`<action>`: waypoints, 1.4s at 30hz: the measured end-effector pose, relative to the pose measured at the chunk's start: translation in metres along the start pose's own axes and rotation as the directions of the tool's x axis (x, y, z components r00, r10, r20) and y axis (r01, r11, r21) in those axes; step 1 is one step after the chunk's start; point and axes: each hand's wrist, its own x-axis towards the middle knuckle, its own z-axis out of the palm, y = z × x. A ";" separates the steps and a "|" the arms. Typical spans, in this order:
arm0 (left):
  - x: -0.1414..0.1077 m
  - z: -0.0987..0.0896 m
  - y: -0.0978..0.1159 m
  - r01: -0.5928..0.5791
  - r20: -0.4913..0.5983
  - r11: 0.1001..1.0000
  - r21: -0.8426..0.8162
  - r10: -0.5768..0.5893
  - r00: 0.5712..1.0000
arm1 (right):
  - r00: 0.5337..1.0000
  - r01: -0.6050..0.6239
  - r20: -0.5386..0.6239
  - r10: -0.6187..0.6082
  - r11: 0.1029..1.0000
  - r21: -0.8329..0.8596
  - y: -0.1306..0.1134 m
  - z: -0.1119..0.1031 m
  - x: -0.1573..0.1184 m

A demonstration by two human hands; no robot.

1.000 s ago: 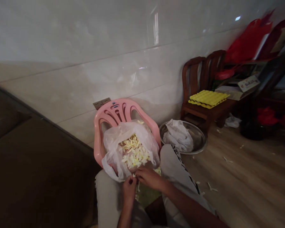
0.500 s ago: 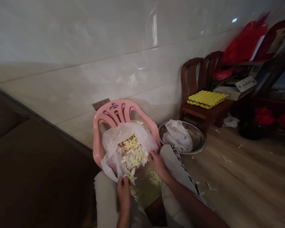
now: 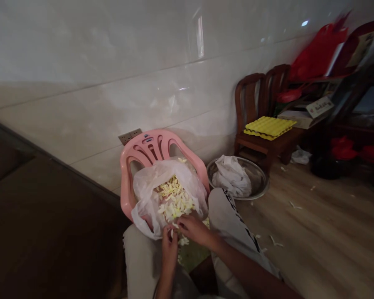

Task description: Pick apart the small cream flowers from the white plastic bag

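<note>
A translucent white plastic bag (image 3: 143,214) lies open on a pink plastic armchair (image 3: 124,187), with many pale yellow and white flowers (image 3: 174,203) in it. In front of the bag's near edge, my left hand (image 3: 169,241) is closed in a pinch on a white flower (image 3: 172,233). My right hand (image 3: 195,229) meets it from the right, thumb and fingers pinched at the same flower's petals. Just below the fingers, a whitish bloom (image 3: 183,241) shows; whether it hangs from a hand or lies lower is unclear.
Between my knees is a greenish surface (image 3: 195,255) with petals. A metal basin (image 3: 263,189) holding a whitish bag (image 3: 232,176) stands right of the chair. Yellow egg trays (image 3: 269,126) rest on a wooden chair (image 3: 249,101). Loose petals (image 3: 276,241) dot the wooden floor.
My right hand has moved left and down from the bag's right edge to meet my left hand. The left hand has shifted slightly right. The view has tilted a little.
</note>
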 end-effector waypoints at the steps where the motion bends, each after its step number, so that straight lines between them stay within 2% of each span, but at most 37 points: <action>1: 0.001 -0.001 0.000 -0.003 -0.001 1.000 -0.001 0.003 1.000 | 1.000 -0.003 0.014 0.003 1.000 0.008 -0.002 0.001 0.000; 6: 0.002 0.003 0.009 -0.060 -0.105 0.997 -0.040 0.055 0.993 | 1.000 -0.018 0.026 0.016 0.997 0.073 -0.003 0.001 0.000; 13: 0.000 0.004 0.016 -0.021 -0.130 0.999 -0.043 0.015 0.991 | 0.999 -0.041 0.007 0.041 0.965 0.259 -0.004 0.004 0.000; 18: 0.000 0.001 0.017 0.009 -0.162 0.999 -0.049 -0.017 0.987 | 0.994 -0.093 -0.002 0.111 0.844 0.529 -0.001 0.014 0.003; 21: -0.002 -0.001 0.018 0.020 -0.165 0.999 -0.043 -0.027 0.986 | 0.984 -0.149 0.011 0.179 0.777 0.612 0.001 0.018 0.005; 30: -0.004 0.001 0.020 0.007 -0.163 0.997 -0.071 -0.019 0.986 | 0.966 -0.216 0.044 0.256 0.700 0.681 0.007 0.023 0.007; 42: -0.001 0.000 0.011 -0.009 -0.160 0.997 -0.079 -0.004 0.987 | 0.964 -0.218 0.044 0.263 0.684 0.696 0.001 0.020 0.007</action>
